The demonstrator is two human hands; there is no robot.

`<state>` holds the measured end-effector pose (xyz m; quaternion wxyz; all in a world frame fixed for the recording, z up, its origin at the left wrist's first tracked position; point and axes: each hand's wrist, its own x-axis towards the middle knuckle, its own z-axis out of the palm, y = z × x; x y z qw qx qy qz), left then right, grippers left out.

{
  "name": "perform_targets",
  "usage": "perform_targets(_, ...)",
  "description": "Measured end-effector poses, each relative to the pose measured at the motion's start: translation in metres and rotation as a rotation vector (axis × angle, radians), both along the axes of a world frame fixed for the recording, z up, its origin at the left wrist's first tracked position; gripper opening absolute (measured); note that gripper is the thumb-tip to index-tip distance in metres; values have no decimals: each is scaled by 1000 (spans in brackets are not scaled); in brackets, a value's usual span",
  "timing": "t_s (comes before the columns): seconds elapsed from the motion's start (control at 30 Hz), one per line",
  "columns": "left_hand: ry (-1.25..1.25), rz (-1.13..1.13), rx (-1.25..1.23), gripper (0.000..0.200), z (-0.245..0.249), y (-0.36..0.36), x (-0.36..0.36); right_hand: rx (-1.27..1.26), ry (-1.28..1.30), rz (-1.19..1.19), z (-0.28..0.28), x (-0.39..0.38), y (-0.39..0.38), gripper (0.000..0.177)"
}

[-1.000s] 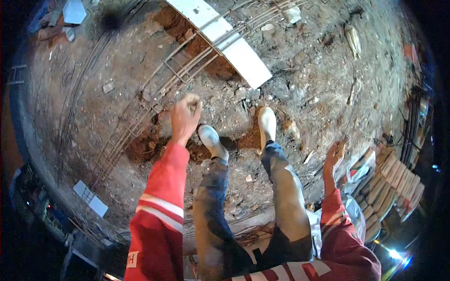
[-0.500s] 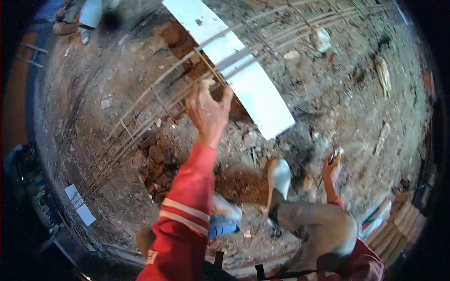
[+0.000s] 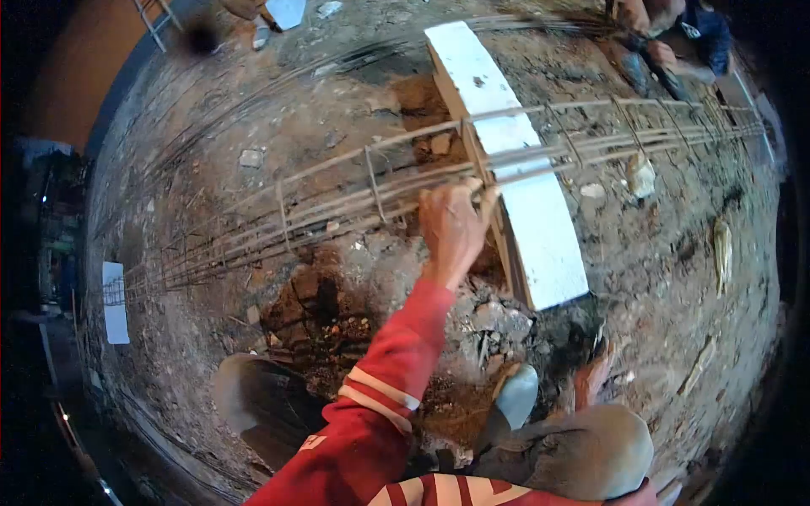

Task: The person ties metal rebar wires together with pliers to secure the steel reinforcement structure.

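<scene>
A long rebar cage [image 3: 371, 181] of thin bars and square stirrups crosses in front of me, passing over a white board [image 3: 540, 228] with a brownish side edge. My left hand [image 3: 456, 221], in a red sleeve, is closed around the cage's lower bars just left of the board. Its fingertips and thumb meet near a stirrup, partly hidden by the bars. Low on the right, beside my knee, my right hand [image 3: 592, 375] is closed, partly hidden. A thin dark object sticks up from it, too blurred to name.
Below the cage, dug soil [image 3: 316, 295] lies in a hollow. A smaller white board [image 3: 115, 304] lies under the cage's far left end. A person [image 3: 675, 42] crouches at the upper right; another person's leg [image 3: 260, 34] shows at top left. Stones litter the ground.
The view has turned, so the cage and white board appear farther right and less tilted. My left hand stays at the cage beside the board. My right hand appears lower and more hidden.
</scene>
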<state>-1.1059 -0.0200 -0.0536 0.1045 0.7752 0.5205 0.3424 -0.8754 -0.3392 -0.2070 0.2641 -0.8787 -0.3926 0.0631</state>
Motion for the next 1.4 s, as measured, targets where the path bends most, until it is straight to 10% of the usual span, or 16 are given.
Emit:
perform_targets(0.07,-98,47,-430,44,11,-3,3,-19,-188,-12,3,8,-30,34)
perform_targets(0.17,-50,8,-293,48,2,5,0,-107,82,-296,67,8,-32,29)
perform_targets(0.2,30,56,-344,48,24,-3,4,-121,-279,-201,41,27,-57,29)
perform_targets(0.23,49,60,-367,47,23,-2,4,-134,4,-352,68,29,-41,27)
perform_targets(0.47,101,64,-219,52,6,5,1,-134,-273,-262,41,80,-62,33)
perform_targets(0.8,-188,136,-173,20,39,-15,5,60,404,-12,11,60,129,26)
perform_targets(0.93,-309,-172,-242,16,60,-34,23,417,388,-154,103,31,108,20)
perform_targets(1.0,-138,-486,110,22,74,-53,43,461,158,-77,133,21,86,20)
perform_targets(1.13,70,-807,326,44,85,-80,91,135,288,-159,199,-3,34,23)
perform_targets(1.2,24,-846,342,38,77,-74,98,513,301,-83,217,0,20,22)
perform_targets(1.27,254,-1069,-11,24,74,-66,98,572,274,-152,241,29,-3,19)
perform_targets(1.4,-183,-1037,-154,21,89,-55,82,450,264,-104,270,68,-24,20)
